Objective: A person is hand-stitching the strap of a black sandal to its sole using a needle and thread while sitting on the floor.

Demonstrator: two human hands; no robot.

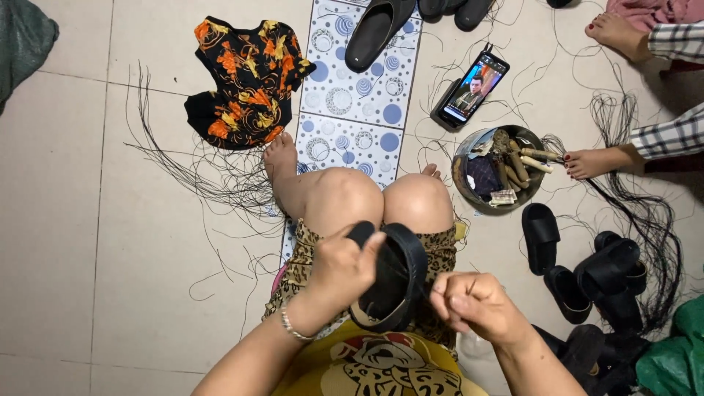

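We see the left hand [345, 265] closed in a tight grip around the strap end of a black sandal [392, 279], thumb on the near side and fingers wrapped over the top. The sandal sits upright above the lap, just in front of the bare knees [381, 198], sole edge facing us. The right hand [473, 302] is closed into a fist just beside the sandal's right edge; its grip is narrow, pinched on something thin (a needle or thread, we cannot tell which). A thin bracelet [293, 328] circles the left wrist.

Hidden or unclear: the sandal's far face is turned away, the right fingertips are folded under, and the forearms run off the bottom edge.

Materials: the sandal looks like matte moulded rubber, oval and curved. The floor [59, 220] is pale glossy tile with a strip of blue-circle patterned tile [359, 88]. Loose black threads [213, 176] lie in wiry strands left of the legs. A round metal bowl [499, 169] to the right holds spools and small oddments. A phone [473, 89] lies beyond it, screen lit. More black sandals [587, 279] are piled at right. A crumpled black-and-orange floral garment [246, 81] lies at upper left. Another person's bare feet [594, 163] and checked sleeves enter from the right.
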